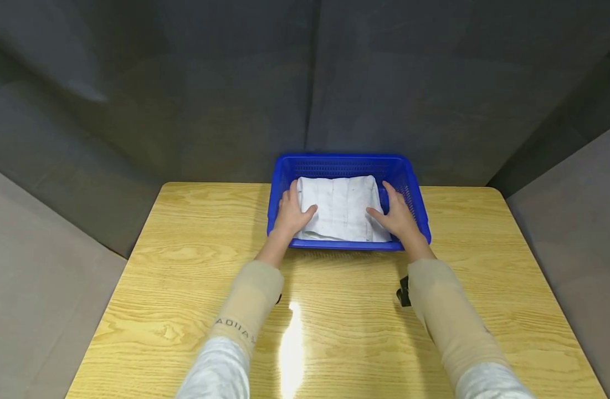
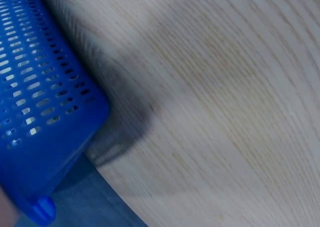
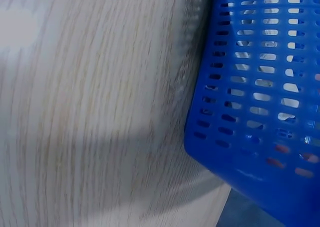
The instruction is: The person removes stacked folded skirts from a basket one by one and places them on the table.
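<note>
A folded white cloth (image 1: 337,208) lies inside a blue plastic basket (image 1: 347,245) with slotted walls. My left hand (image 1: 291,213) reaches over the front rim; its fingers extend along the cloth's left edge and the thumb lies over its top. On the other side, my right hand (image 1: 398,215) has its fingers spread inside the basket's right wall, with the thumb tip at the cloth's right edge. Both wrist views mostly show the basket's outer wall. Through its slots in the right wrist view, bits of white cloth and fingers (image 3: 275,162) appear.
The basket stands at the back of a wood-grain table (image 1: 195,266), against a dark grey curtain (image 1: 225,100). Grey panels flank the table on both sides. A small black device (image 1: 404,292) shows beside the right sleeve.
</note>
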